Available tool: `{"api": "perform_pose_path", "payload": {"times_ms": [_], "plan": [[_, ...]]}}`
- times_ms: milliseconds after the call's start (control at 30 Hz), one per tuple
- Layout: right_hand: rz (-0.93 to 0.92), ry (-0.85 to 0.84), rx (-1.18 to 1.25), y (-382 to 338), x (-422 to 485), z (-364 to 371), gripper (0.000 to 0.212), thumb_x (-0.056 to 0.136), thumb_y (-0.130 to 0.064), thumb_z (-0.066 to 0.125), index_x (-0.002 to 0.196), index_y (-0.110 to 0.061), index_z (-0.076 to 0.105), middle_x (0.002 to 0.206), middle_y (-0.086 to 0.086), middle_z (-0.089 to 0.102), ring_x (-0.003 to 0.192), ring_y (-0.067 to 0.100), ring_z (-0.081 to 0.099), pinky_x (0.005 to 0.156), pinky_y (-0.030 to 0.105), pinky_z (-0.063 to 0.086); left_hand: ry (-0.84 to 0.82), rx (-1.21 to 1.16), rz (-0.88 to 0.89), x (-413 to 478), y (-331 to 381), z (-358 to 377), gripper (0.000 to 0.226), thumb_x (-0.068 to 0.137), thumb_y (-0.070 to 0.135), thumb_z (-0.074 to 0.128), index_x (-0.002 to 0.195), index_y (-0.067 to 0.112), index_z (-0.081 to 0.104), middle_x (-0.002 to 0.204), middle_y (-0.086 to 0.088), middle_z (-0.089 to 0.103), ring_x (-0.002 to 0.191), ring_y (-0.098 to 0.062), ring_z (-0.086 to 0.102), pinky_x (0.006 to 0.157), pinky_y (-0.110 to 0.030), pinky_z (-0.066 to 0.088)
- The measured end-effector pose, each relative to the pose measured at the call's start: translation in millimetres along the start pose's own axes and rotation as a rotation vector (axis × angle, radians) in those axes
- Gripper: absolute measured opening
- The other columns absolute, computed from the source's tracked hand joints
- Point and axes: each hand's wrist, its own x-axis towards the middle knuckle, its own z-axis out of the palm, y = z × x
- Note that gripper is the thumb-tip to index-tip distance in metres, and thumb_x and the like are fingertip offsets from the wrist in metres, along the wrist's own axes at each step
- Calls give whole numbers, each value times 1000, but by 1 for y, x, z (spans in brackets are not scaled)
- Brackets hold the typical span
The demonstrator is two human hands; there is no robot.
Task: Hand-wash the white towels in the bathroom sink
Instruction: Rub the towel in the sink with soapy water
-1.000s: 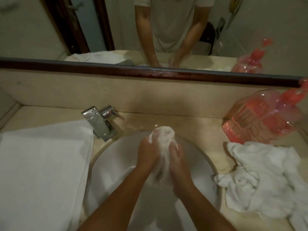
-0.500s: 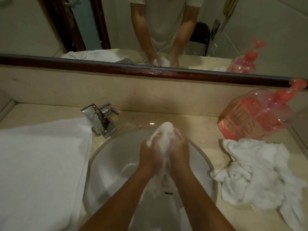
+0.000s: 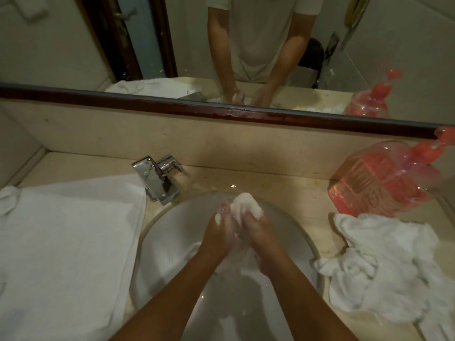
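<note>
Bathroom sink (image 3: 172, 232), left hand (image 3: 219, 232) and right hand (image 3: 258, 232) side by side, both clenching soapy towel (image 3: 245, 205)

Both hands, left hand (image 3: 220, 233) and right hand (image 3: 258, 232), grip bunched white towel (image 3: 245, 205) over sink (image 3: 172, 232); crumpled towels (image 3: 384, 267) right, folded towel (image 3: 69, 242) left.

Sink (image 3: 172, 230) between left towel (image 3: 69, 254), right towel (image 3: 384, 271)

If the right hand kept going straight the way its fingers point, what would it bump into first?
The right hand grips the soapy white towel, so that wad comes first. Past it, probably the sink's far rim, then the beige backsplash; depth is hard to judge here.
</note>
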Motion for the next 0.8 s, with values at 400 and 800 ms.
{"api": "perform_pose_path", "payload": {"times_ms": [400, 800], "plan": [[-59, -286, 336, -60, -15, -58, 48, 104, -35, 60, 139, -2, 60, 131, 27, 69, 119, 41, 69, 96, 58, 59, -325, 226, 344, 45, 44, -26, 69, 62, 102, 46, 92, 40, 54, 88, 10, 60, 79, -7, 57, 73, -30, 49], [-44, 69, 149, -43, -18, -73, 18, 106, -22, 58, 113, -18, 74, 114, 10, 78, 103, 26, 75, 96, 51, 60, -56, -8, -168, 37, 63, -36, 69, 79, 81, 63, 88, 14, 72, 73, -9, 67, 68, -26, 66, 65, -33, 53]]}}
